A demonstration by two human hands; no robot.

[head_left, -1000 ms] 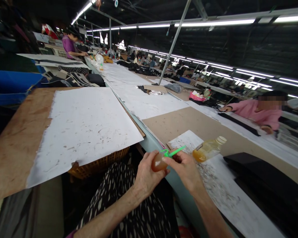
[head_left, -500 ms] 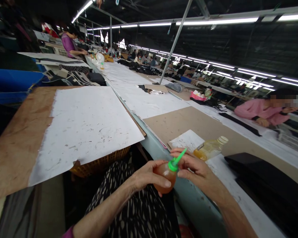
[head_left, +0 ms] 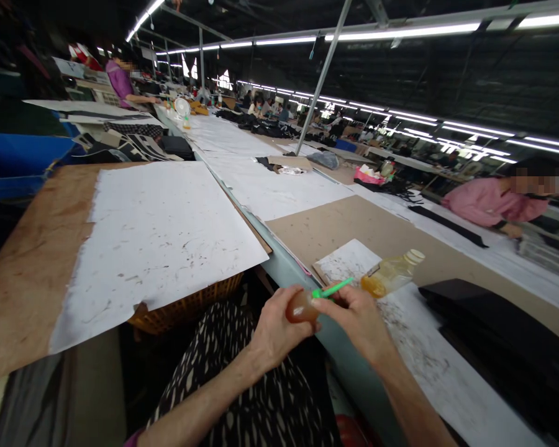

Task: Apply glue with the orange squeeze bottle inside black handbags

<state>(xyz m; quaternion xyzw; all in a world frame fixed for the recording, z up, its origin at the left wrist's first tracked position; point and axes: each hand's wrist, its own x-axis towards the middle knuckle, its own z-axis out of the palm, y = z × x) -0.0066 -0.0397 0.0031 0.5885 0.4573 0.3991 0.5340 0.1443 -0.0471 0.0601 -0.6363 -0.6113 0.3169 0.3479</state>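
My left hand [head_left: 279,326] is wrapped round a small round squeeze bottle [head_left: 302,307] of orange-brown liquid, held above my lap at the table's edge. Its green nozzle cap [head_left: 331,289] points up and to the right. The thumb and fingers of my right hand [head_left: 356,316] close on the base of this green cap. Just beyond my right hand, a clear plastic bottle [head_left: 391,273] with some yellow liquid lies on its side, near a stained white sheet [head_left: 347,259].
On the left a stained white sheet [head_left: 163,230] covers a wooden board [head_left: 51,248], above an orange basket [head_left: 186,307]. Black material [head_left: 498,335] lies at the right. A person in pink [head_left: 479,202] sits across the table; another in purple [head_left: 121,84] is far left.
The squeeze bottle has tilted, so its nozzle leans further right. My right hand's fingers have closed on the green cap, and my left hand has turned round the bottle.
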